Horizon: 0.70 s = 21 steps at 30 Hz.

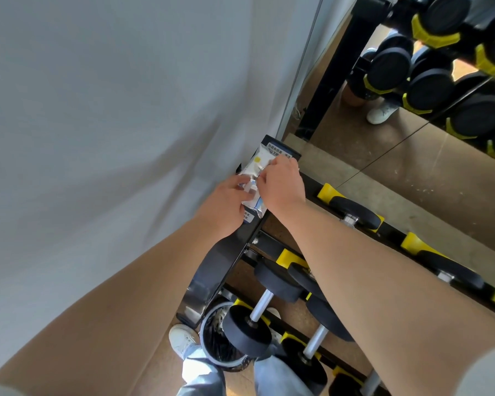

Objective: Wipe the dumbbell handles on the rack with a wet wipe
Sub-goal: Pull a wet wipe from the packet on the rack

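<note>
Both hands [226,202] [282,182] tight on wipe pack [258,162]

The left hand [226,201] and right hand [280,181] cover much of the wipe pack [259,164]. The rack label [279,150] is too small to read. A dumbbell [247,330] hides part of the bin [215,350].

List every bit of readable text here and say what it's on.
"为避免伤害": first line of the white sticker on top of the rack; the rest is blurred or covered by the right hand.
The lower sticker beside the left hand: too small to read.
The wet wipe pack: print blurred.
The dumbbells: no readable markings.
</note>
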Tool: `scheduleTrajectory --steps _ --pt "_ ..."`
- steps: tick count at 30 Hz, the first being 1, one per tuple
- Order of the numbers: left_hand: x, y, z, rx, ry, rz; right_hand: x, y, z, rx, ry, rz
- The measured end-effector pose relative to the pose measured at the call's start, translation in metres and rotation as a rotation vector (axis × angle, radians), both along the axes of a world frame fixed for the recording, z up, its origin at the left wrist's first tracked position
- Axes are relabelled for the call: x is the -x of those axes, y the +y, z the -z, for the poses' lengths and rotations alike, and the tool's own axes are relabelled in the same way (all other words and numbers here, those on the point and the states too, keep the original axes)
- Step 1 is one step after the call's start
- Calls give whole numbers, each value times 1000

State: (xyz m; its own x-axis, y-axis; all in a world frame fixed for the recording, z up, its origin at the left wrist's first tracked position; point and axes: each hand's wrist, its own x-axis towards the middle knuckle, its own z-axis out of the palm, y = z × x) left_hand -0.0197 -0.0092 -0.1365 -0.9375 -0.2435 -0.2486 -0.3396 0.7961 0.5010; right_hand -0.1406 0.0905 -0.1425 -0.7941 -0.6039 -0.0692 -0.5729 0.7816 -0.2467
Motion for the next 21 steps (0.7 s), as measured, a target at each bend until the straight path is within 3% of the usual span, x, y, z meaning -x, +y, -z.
scheduleTrajectory --steps 9,13,21 --pt "0 1 -5 13 -29 22 4 9 2 -111 47 -209" --pt "-2 1 -3 29 -29 20 1 10 -1 22 -40 -90" --pt "-1 1 2 9 -21 4 3 5 -9 -33 -46 -120"
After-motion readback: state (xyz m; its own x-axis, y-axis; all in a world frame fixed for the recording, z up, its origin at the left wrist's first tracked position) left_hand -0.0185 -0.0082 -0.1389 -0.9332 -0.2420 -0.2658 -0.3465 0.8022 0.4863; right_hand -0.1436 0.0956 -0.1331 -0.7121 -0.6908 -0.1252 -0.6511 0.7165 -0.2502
